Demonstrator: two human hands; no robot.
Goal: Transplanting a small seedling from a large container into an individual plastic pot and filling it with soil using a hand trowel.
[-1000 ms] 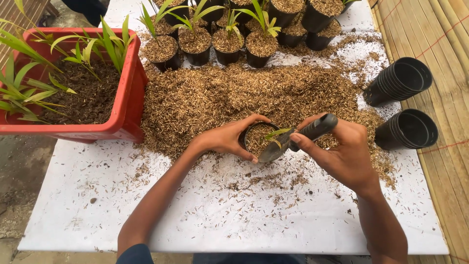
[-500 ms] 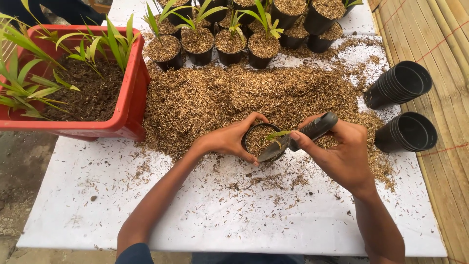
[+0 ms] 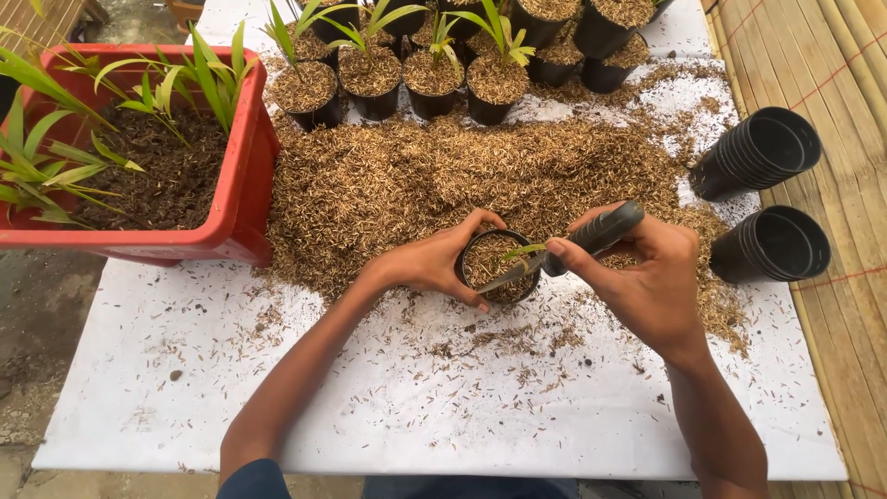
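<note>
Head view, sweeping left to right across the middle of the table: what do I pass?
Red tub of seedlings → left hand → small black pot → trowel → right hand → lower stack of empty black pots.

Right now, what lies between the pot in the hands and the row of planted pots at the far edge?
In the head view, a heap of brown husks covers the white sheet between the held pot and the planted pots.

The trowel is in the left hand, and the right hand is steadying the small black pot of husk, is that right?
Not quite: it is the other way round. The head view shows the right hand gripping the trowel, while the left hand steadies the small black pot of husk.
</note>
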